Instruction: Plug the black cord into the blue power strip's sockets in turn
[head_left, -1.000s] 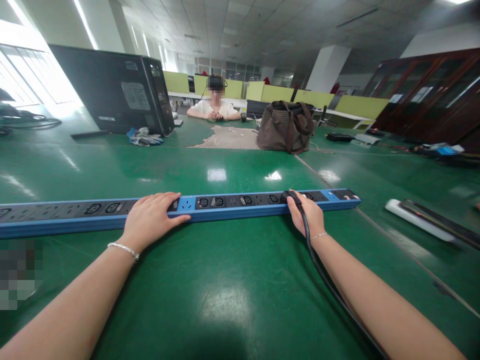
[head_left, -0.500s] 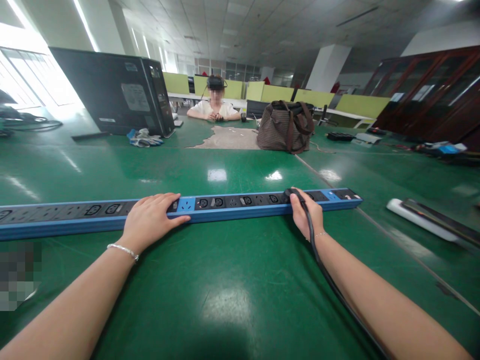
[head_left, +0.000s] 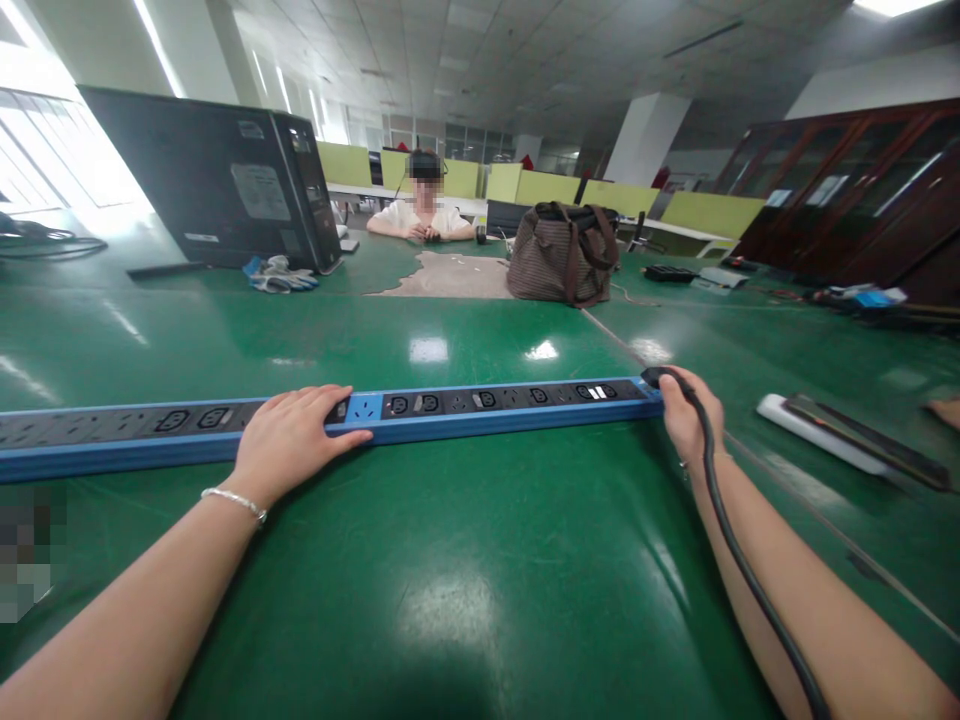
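A long blue power strip [head_left: 450, 425] with rows of black sockets lies across the green table. My left hand [head_left: 294, 430] is wrapped over it left of the middle, thumb along the near side and fingers over the top. Near the strip's right end my right hand [head_left: 691, 415] is closed around a black power plug [head_left: 654, 376]. The plug is over the blue socket section there; whether it is seated in a socket cannot be made out. From it a thick black cord [head_left: 731, 530] runs down along my right forearm. My right hand covers the strip's far end.
A black computer case [head_left: 217, 180] stands at the back left, with gloves [head_left: 279, 274] beside it. A brown bag [head_left: 564, 253] sits at the back centre. A person [head_left: 424, 215] sits across the table. A white and black bar [head_left: 847, 435] lies at right.
My right hand has moved right along the power strip with the plug, from the sockets right of the middle to the blue section near the end. My left hand keeps its place on the strip.
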